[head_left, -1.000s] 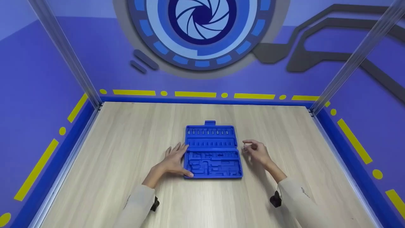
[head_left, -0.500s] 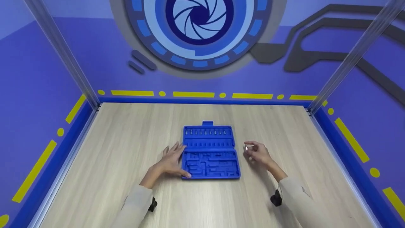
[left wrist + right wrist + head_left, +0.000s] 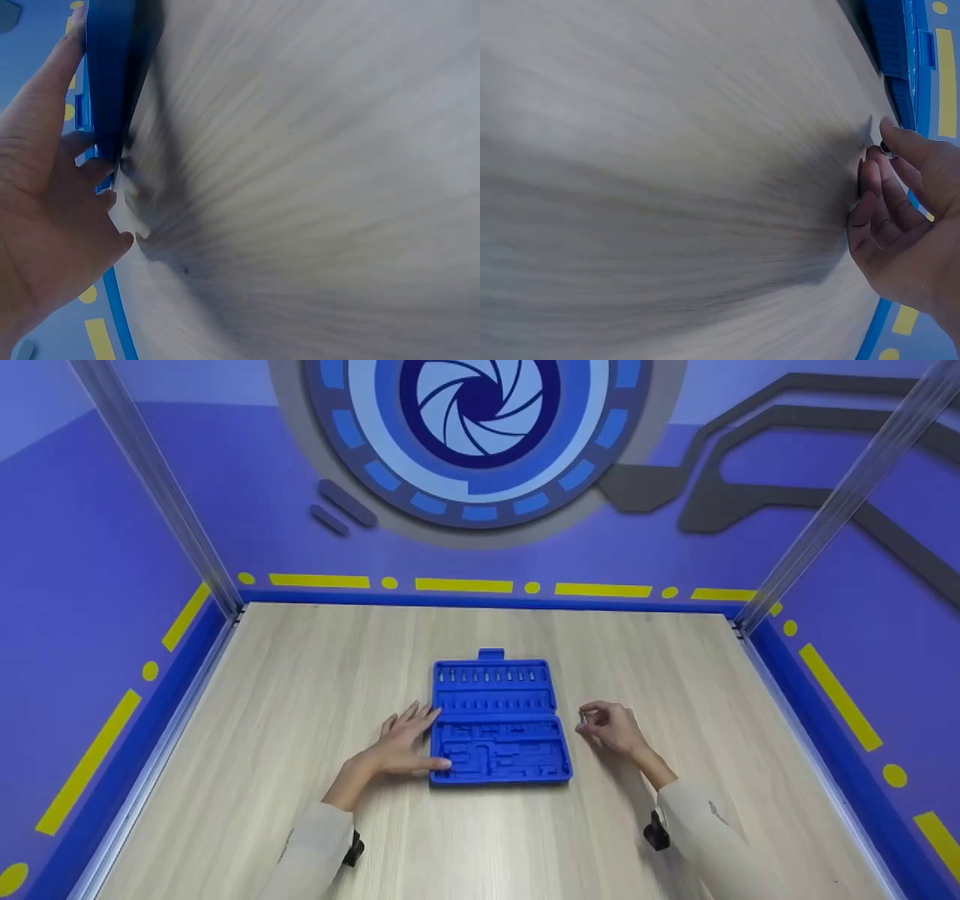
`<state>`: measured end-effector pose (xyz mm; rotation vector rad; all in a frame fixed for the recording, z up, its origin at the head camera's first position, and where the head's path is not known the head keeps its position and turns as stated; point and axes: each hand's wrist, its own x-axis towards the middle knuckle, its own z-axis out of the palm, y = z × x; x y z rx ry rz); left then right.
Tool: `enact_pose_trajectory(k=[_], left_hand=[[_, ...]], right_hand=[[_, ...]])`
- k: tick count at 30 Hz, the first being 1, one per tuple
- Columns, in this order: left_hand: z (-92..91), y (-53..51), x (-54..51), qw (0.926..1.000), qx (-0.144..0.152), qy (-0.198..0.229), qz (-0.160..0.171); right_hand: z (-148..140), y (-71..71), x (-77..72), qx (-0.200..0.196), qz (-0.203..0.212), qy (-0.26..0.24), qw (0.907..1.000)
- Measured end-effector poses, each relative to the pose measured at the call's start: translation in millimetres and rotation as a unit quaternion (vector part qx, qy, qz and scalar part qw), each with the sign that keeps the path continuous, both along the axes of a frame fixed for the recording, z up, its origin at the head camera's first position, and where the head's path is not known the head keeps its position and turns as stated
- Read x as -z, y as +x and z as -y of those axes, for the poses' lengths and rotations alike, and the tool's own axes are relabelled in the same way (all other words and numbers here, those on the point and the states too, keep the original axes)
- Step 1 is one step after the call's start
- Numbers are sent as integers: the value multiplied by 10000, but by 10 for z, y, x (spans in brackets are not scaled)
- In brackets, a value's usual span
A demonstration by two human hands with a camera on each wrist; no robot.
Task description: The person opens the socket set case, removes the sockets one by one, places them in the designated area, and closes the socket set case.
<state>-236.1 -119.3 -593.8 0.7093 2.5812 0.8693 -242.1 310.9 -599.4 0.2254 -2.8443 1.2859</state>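
Note:
An open blue plastic tool case lies flat on the table, its lid folded back. My left hand rests against the case's left side, fingers spread and thumb on the near left part of the rim. In the left wrist view the thumb and fingertips touch the blue case. To the right of the case, my right hand pinches a small silver metal socket between thumb and forefinger, just above the table. The right wrist view shows a round dark end of that socket; the fingers hide most of it.
Several small metal bits stand in a row in the lid. Vacant moulded slots run below them, and the case's lower half has shaped recesses. Blue printed walls enclose the wooden table at the back and sides.
My right hand has lowered slightly toward me and its fingers have turned round the socket, covering more of it. The left thumb has shifted slightly up along the case's near left corner.

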Motion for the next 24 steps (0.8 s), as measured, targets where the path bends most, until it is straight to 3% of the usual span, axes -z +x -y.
enact_pose_trajectory(k=[8,17,24], left_hand=[[42,-29,-23,9995,8,301,37],[26,-60,-7,9997,95,219,-87],[30,-51,-5,9997,55,230,18]], right_hand=[[23,-12,2,35,56,536,9985],[32,-16,-15,59,213,524,9984],[46,-23,-16,60,181,510,9985]])
